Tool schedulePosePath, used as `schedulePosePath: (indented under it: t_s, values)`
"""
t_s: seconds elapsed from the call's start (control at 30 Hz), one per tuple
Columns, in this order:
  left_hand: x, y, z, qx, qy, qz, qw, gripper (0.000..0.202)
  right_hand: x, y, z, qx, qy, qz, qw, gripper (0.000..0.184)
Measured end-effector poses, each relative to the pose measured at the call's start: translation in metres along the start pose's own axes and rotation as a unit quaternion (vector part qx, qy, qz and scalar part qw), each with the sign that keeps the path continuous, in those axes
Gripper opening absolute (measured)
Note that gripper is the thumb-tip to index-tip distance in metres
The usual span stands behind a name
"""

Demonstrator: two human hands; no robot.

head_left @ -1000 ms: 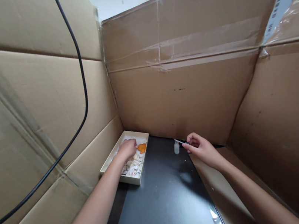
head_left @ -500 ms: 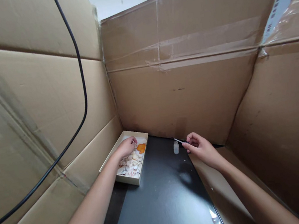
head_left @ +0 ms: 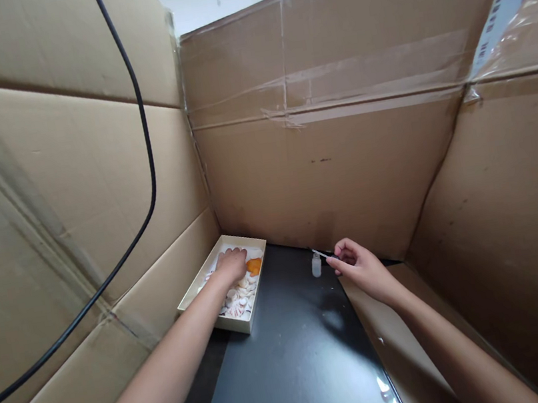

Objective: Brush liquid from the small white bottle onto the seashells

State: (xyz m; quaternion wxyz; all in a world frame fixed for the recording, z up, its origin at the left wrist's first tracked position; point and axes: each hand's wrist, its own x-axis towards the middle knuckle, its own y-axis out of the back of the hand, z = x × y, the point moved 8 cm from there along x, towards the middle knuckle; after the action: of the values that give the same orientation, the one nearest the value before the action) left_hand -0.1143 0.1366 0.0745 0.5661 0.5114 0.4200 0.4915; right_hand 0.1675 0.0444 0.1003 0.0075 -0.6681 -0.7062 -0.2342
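The left grip [head_left: 232, 265] reaches down into a shallow cream box [head_left: 231, 324], its fingers curled and pointing into the contents; whether it pinches anything there cannot be told, since the back of the hand hides the fingertips. Seashells [head_left: 238, 300], white, cream and some with reddish streaks, lie heaped below and just beside that grip, on the near side of it. An orange piece [head_left: 254, 267] rests just to its right, inside the same box.

The right grip [head_left: 360, 267] is narrow, thumb and fingers closed on the dark end of a thin, pale stick [head_left: 320, 254], which points leftward and slightly up from the fingertips. A small translucent bottle [head_left: 316, 266] stands upright just left of this grip, its neck close beneath the stick; whether the two touch cannot be told. Under both grips spreads a black, glossy worktop [head_left: 279, 375]. Beyond them rises a taped cardboard wall [head_left: 337, 184], and a black cable [head_left: 148, 145] hangs well to the left of the left grip.
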Motion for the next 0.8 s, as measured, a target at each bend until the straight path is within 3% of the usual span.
schedulePosePath:
  t_s: [0.13, 0.3, 0.4, 0.53, 0.7, 0.8]
  values:
    - [0.002, 0.005, 0.001, -0.005, 0.005, 0.017, 1.000, 0.012, 0.000, 0.000, 0.001, 0.009, 0.004, 0.003, 1.000, 0.027]
    - [-0.005, 0.024, -0.003, -0.185, 0.031, 0.046, 0.981, 0.006, -0.001, -0.003, 0.000, 0.021, 0.003, -0.001, 1.000, 0.028]
    - [-0.015, 0.034, 0.014, -0.240, 0.003, 0.029, 0.970, 0.013, -0.002, -0.006, -0.002, 0.033, 0.010, 0.008, 0.999, 0.030]
    - [-0.043, 0.036, 0.061, -0.452, -0.067, -0.016, 0.889, 0.012, -0.004, -0.014, -0.004, 0.052, 0.020, 0.024, 0.998, 0.031]
    - [-0.084, 0.004, 0.125, -0.599, -0.081, -0.147, 0.783, 0.010, -0.014, -0.028, -0.021, 0.025, 0.058, 0.047, 0.997, 0.028]
    - [-0.098, -0.011, 0.144, -0.664, -0.061, -0.193, 0.720, 0.017, -0.023, -0.037, -0.036, -0.055, 0.098, 0.046, 0.993, 0.021]
